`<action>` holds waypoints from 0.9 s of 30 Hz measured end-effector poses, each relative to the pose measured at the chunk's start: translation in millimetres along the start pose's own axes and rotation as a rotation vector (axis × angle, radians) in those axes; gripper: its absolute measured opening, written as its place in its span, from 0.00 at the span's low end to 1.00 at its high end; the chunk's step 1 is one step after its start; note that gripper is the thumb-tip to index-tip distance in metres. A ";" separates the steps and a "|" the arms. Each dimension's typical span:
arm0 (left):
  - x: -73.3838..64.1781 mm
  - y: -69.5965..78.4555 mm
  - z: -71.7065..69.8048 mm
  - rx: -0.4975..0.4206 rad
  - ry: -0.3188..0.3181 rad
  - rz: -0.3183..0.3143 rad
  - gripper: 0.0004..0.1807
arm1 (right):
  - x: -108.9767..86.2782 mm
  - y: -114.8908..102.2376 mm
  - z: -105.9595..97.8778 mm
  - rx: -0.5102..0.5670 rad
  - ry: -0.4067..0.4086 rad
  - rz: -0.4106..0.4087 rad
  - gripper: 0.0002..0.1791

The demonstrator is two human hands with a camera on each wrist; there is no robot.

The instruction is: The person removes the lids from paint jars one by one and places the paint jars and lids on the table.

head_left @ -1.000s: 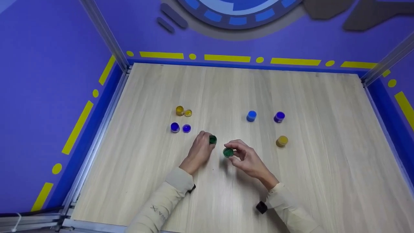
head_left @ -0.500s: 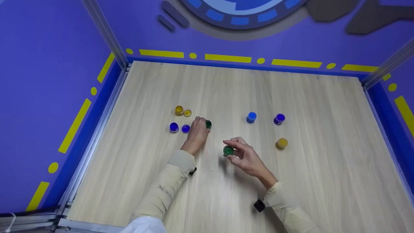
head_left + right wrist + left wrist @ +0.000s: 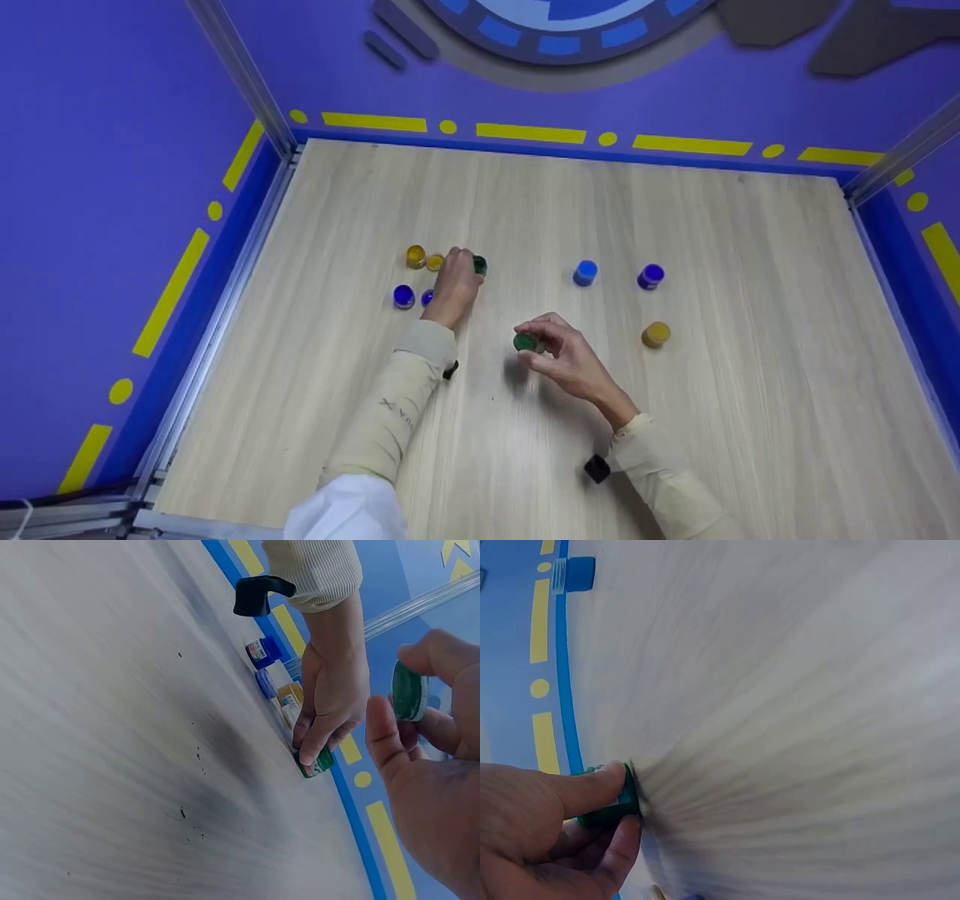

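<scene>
My left hand (image 3: 454, 292) grips a small green paint jar (image 3: 480, 265), with its dark open mouth showing past the fingers. In the left wrist view, thumb and fingers pinch this jar (image 3: 607, 816) close over the table. Lower and to the right, my right hand (image 3: 571, 364) pinches a green lid (image 3: 525, 342) by its edge, above its shadow. The lid's inner side (image 3: 408, 690) shows in the right wrist view. Left of my left hand are an uncapped yellow jar (image 3: 415, 256) with its yellow lid (image 3: 435, 262), and an uncapped purple jar (image 3: 403, 296); its lid (image 3: 427, 298) is partly hidden.
On the right side of the wooden table (image 3: 750, 420) stand a capped blue jar (image 3: 586, 273), a capped purple jar (image 3: 651, 277) and a capped yellow jar (image 3: 656, 334). Blue-violet panels with metal posts (image 3: 244, 82) border the table at the back and sides.
My left hand has carried the green jar away from me, up beside the yellow lid. My right hand keeps hold of the green lid, slightly shifted and tilted.
</scene>
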State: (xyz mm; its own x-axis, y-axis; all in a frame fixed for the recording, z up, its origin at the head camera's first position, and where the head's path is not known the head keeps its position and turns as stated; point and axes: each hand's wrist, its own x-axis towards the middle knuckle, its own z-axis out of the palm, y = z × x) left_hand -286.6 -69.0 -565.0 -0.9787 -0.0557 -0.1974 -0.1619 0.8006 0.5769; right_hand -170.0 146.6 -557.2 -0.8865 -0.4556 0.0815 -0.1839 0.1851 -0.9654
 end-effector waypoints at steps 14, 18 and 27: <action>19.2 -4.3 -15.8 0.021 -0.034 0.022 0.19 | 27.1 -0.2 5.9 -0.224 0.093 0.012 0.23; 20.7 -4.6 -16.0 0.021 -0.045 0.005 0.21 | 39.1 2.1 11.1 -0.247 0.145 0.021 0.22; 23.8 0.0 -17.0 0.111 -0.036 -0.030 0.19 | 68.1 0.8 24.8 -0.283 0.163 0.109 0.20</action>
State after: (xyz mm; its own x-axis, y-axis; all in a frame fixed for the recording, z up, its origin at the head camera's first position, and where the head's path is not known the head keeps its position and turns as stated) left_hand -312.0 -80.5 -556.2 -0.9683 -0.0608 -0.2422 -0.1738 0.8603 0.4792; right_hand -219.9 94.1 -558.6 -0.9592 -0.2795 0.0424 -0.1752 0.4699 -0.8651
